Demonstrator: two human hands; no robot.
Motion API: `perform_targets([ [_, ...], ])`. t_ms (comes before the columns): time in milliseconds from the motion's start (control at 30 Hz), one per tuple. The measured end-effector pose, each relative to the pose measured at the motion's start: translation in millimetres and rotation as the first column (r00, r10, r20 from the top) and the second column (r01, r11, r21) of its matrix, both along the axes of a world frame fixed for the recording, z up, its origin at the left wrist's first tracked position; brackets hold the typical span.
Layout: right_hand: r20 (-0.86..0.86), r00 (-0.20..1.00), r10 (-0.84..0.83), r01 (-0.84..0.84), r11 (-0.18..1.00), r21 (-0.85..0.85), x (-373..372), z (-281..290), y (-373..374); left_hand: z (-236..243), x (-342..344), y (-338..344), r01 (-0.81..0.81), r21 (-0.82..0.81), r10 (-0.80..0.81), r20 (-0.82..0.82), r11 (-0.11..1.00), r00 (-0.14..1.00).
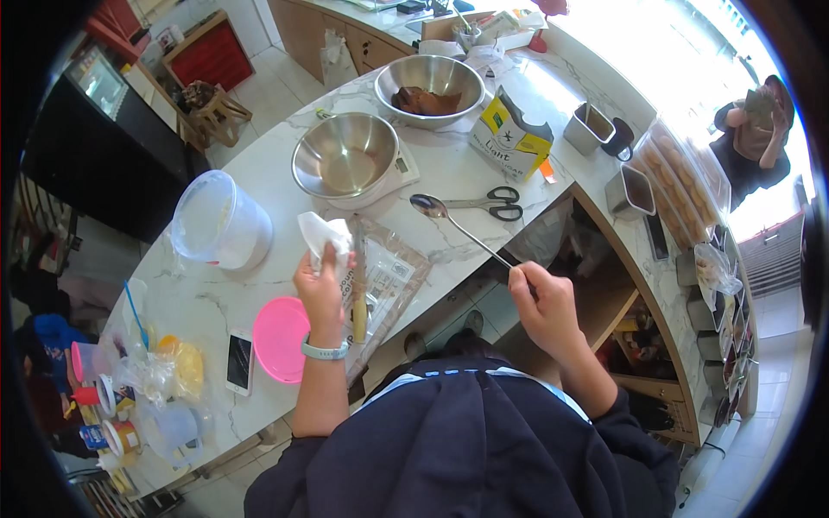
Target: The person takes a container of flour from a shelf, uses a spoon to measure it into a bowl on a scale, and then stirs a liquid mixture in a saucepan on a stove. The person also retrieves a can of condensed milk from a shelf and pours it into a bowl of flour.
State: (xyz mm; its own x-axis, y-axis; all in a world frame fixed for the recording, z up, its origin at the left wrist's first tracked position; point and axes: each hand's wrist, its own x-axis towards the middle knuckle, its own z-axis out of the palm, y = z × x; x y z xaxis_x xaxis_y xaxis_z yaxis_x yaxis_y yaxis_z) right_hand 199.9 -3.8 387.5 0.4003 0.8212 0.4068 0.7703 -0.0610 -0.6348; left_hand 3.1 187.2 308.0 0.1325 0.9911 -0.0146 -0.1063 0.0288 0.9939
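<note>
My left hand pinches a crumpled white tissue above the counter. In my right hand is the handle of a long metal spoon, its bowl pointing up and left, apart from the tissue. Beyond my hands a steel mixing bowl rests on a white kitchen scale. Scissors with dark handles lie near the spoon. Below my left hand are a flat plastic packet and a long tool with a wooden handle, its kind partly hidden. A pink round lid lies beside my left wrist.
A second steel bowl holds a brown mass. Right of it stands an opened yellow-and-grey bag. A white plastic tub and a phone are on the left. Metal tins line the right ledge. A person stands beyond the window.
</note>
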Motion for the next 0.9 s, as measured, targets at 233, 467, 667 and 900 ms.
perform_targets([
  [233,-0.691,0.717,0.086,-0.183,0.981,-0.068,-8.5,-36.9,39.4,22.2,45.7,-45.0,0.372,-0.267,-0.073,0.719,0.889,0.691],
  [467,-0.597,0.791,0.137,-0.290,0.942,-0.168,-38.0,-66.9,36.4,8.8,24.8,-32.5,0.357,-0.383,-0.032,0.642,0.852,0.766],
  [667,-0.572,0.783,0.244,-0.449,0.858,-0.249,-10.6,-41.1,29.0,21.3,-4.3,-29.9,0.567,-0.150,-0.479,0.389,0.810,0.787],
  [900,-0.212,0.887,0.411,-0.461,0.824,-0.329,11.5,-23.8,37.1,23.0,-19.0,-18.6,0.485,-0.089,-0.491,-0.084,0.870,0.867],
])
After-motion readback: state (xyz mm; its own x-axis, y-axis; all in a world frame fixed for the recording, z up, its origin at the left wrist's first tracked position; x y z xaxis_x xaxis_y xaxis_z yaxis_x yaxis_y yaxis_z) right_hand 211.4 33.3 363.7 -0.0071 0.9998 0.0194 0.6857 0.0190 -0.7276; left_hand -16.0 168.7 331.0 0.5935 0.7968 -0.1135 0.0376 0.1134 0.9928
